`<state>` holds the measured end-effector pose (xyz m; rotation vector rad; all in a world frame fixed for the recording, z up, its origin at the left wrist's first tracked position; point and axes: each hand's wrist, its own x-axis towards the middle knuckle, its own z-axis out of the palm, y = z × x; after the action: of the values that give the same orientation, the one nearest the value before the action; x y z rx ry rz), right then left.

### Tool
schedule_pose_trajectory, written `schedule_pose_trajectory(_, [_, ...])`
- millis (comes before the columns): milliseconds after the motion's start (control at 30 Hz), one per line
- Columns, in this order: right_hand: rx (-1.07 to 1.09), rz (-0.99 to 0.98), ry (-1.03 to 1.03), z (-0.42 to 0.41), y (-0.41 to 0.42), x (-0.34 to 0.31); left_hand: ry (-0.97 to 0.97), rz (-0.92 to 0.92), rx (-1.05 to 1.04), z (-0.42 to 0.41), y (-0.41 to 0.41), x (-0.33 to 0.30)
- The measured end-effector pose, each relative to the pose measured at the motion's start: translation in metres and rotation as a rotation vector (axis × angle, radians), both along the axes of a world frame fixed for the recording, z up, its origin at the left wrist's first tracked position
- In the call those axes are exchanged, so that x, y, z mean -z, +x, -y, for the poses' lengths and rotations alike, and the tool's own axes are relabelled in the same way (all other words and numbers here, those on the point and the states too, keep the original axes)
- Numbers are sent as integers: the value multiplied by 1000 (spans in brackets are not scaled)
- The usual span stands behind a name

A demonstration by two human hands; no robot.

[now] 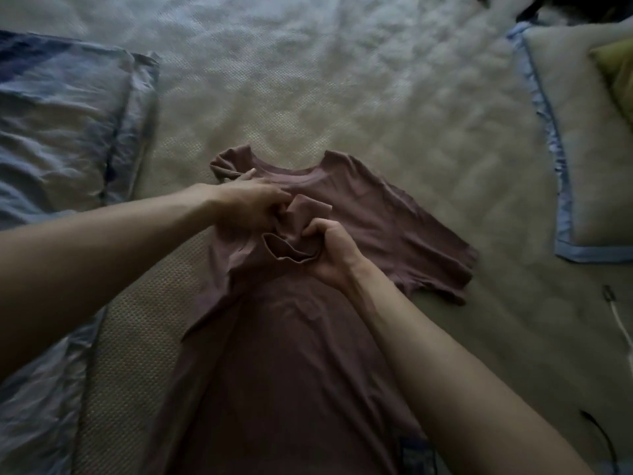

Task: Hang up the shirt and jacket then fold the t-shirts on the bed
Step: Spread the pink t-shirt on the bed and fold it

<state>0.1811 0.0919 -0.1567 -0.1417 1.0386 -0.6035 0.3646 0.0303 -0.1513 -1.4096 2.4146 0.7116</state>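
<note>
- While the left hand (246, 204) curls its fingers into a bunched fold of fabric near the collar, the right hand (329, 252) grips the same gathered sleeve from below; both are closed on cloth, not spread flat.
- The cloth belongs to a dusty mauve short-sleeved cotton t-shirt (376, 221), lying face up on the bed with its collar pointing away and its hem running towards the person.
- Its right-hand sleeve lies flat and spread; the left-hand sleeve is the one crumpled between the hands.
- It rests on a beige quilted bedspread (342, 97), between a blue striped pillow (68, 114) and a beige blue-edged pillow (565, 138).
- Judged from this, the folding stage is in hand: the sleeve is being turned inward.
- The next move likely calls for laying that sleeve flat across the chest and smoothing it before folding the other side.
</note>
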Motion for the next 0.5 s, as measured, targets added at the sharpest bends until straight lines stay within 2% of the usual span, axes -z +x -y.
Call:
schedule_pose_trajectory(100, [78, -146, -37, 9, -35, 4, -20, 85, 53, 16, -22, 8])
schedule_pose_trajectory(267, [173, -446, -144, 34, -111, 22, 130, 263, -11, 49, -48, 14])
schedule_pose_trajectory(333, [184, -618, -170, 41, -143, 30, 187, 281, -61, 61, -50, 18])
schedule_pose_trajectory(400, [112, -802, -135, 42, -172, 43, 191, 199, -187, 70, -54, 24])
schedule_pose_trajectory(500, [-148, -1011, -68, 36, -198, 73, 63, 136, -274, 81, -62, 34])
